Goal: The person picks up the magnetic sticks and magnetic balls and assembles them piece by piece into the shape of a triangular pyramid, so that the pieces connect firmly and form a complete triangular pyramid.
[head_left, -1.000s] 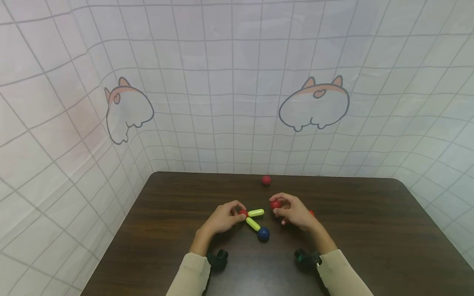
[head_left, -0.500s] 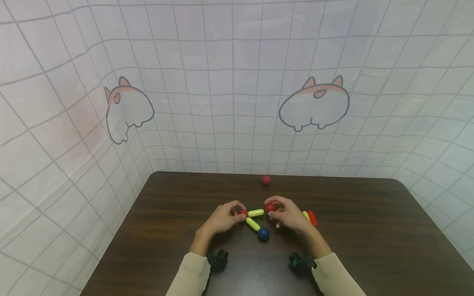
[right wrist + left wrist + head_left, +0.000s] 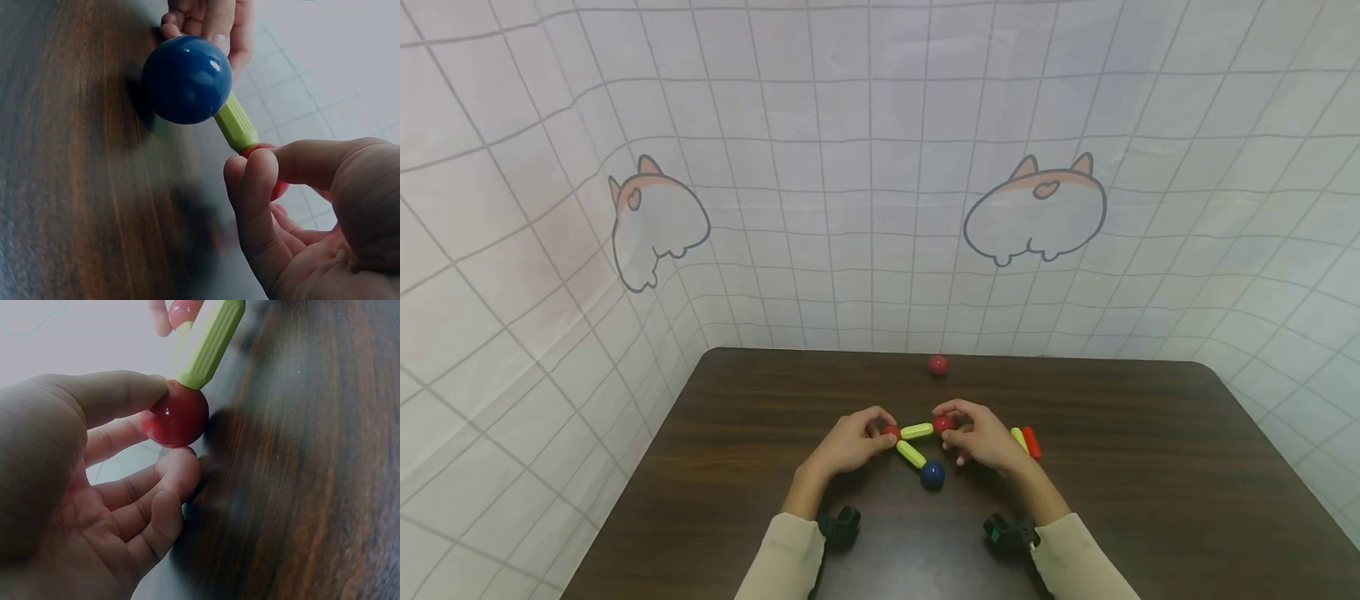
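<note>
On the table (image 3: 737, 467), the left hand (image 3: 852, 442) pinches the left red ball (image 3: 892, 433), seemingly to keep it steady, while the right hand (image 3: 987, 435) pinches the right red ball (image 3: 942, 425) at the right end of the far yellow stick (image 3: 916, 432).

Holds one red ball (image 3: 892, 432) in the left hand (image 3: 852, 440) and another red ball (image 3: 942, 424) in the right hand (image 3: 985, 437), with a yellow-green rod (image 3: 916, 431) between, near a blue ball (image 3: 932, 475).

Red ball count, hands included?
3: one red ball pinched by the left hand, a second red ball pinched by the right hand, a third red ball near the table's far edge. More could be hidden under the hands.
</note>
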Motion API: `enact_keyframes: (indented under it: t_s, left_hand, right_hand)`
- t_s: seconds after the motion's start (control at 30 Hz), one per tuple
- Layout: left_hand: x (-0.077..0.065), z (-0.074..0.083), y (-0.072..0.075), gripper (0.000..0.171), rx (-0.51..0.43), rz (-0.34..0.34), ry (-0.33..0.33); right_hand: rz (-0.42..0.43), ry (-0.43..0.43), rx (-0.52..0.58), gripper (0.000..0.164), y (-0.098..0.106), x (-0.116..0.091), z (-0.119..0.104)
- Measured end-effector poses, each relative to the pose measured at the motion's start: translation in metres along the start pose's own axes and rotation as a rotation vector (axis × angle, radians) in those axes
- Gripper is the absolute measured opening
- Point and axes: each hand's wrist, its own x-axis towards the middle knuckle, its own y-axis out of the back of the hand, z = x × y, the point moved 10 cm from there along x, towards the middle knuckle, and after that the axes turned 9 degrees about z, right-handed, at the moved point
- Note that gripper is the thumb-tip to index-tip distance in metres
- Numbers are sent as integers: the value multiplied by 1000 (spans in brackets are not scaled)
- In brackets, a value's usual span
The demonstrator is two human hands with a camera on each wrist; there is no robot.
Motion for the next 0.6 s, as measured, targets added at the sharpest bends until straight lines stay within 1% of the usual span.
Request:
enact_keyframes:
  t_s: [0.37,0.5,0.6]
  left_hand:
    - [0,-1,0,19,8,0,2]
    - [0,-1,0,20,8,-3,3]
    - [0,-1,0,20,9,-4,3]
  right_hand:
    - [4,-6,-21,41,7,-1,1]
    - [14,1,-24,39,16,-1,-2]
    - [36,7,-26,38,28,-2,-4]
